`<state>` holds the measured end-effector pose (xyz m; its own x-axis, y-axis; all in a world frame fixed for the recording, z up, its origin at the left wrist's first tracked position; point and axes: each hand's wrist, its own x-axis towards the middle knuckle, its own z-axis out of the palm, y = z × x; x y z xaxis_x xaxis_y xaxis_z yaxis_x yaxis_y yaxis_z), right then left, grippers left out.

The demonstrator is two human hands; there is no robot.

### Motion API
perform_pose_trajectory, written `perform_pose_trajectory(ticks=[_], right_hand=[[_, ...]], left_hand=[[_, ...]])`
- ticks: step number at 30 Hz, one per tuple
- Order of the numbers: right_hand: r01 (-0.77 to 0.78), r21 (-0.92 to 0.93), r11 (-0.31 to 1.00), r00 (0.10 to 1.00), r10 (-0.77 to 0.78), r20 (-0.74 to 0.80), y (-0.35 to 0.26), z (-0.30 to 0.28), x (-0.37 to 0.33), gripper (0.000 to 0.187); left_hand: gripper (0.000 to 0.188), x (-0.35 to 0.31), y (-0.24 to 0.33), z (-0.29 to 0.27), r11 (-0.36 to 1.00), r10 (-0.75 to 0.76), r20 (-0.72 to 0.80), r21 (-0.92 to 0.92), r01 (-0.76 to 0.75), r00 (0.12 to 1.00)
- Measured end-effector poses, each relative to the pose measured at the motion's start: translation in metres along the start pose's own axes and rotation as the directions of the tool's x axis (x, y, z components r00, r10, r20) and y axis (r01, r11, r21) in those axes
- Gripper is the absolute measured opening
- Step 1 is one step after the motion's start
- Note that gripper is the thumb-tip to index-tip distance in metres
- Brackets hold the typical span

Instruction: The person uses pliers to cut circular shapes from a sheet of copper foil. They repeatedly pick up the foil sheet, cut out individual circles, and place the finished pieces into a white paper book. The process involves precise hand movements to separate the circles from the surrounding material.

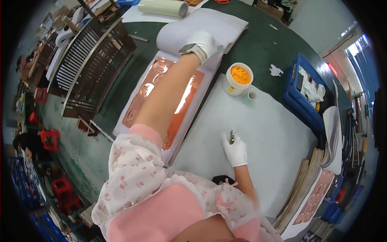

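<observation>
My left hand [202,43], in a white glove, reaches across and rests on a white paper sheet [173,35] folded back at the far end of a paper stack. Its fingers appear to lie flat, though they blend into the white paper. Under my left forearm lies a shiny copper-coloured plate [139,99] with embossed round patterns. My right hand [236,152], also gloved, is closed on a small knife [231,137], blade pointing away from me, above the grey-white work surface [274,133].
Beyond my right hand stand a white tub [231,88] of orange pieces and a small pale green roll [251,95]. A blue crate [296,99] holding white cloths sits at right, with stacked sheets [294,191] nearer. A large pale roll [163,8] lies far off; a slatted rack [96,60] stands left.
</observation>
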<state>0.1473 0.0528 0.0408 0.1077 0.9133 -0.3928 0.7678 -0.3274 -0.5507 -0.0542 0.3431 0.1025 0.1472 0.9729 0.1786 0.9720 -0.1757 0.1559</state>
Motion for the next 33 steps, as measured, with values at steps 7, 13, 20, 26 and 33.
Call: perform_pose_trajectory(ticks=[7,13,20,26,33], right_hand=[[-0.099,0.143,0.985,0.995,0.099,0.007,0.012,-0.007,0.003,0.053],[-0.094,0.16,0.983,0.996,0.093,0.015,0.018,-0.007,0.004,0.054],[-0.093,0.224,0.97,0.995,0.096,-0.006,0.024,-0.008,0.009,0.056],[-0.083,0.471,0.878,0.997,0.075,0.038,0.043,0.016,0.016,0.065],[0.002,0.695,0.719,1.0,-0.019,0.017,0.052,0.014,0.025,0.029]], left_hand=[[0.052,0.019,0.007,0.004,0.988,0.072,0.144,0.125,-0.09,0.987],[0.047,0.015,0.019,0.003,0.994,-0.006,0.114,0.105,-0.006,0.993],[0.042,0.017,0.018,0.013,0.997,-0.029,-0.035,0.074,0.031,0.999],[0.033,-0.012,0.01,-0.023,0.988,-0.111,0.122,-0.097,0.123,0.986],[0.032,-0.009,0.039,-0.015,0.974,-0.156,-0.018,-0.17,0.151,0.988]])
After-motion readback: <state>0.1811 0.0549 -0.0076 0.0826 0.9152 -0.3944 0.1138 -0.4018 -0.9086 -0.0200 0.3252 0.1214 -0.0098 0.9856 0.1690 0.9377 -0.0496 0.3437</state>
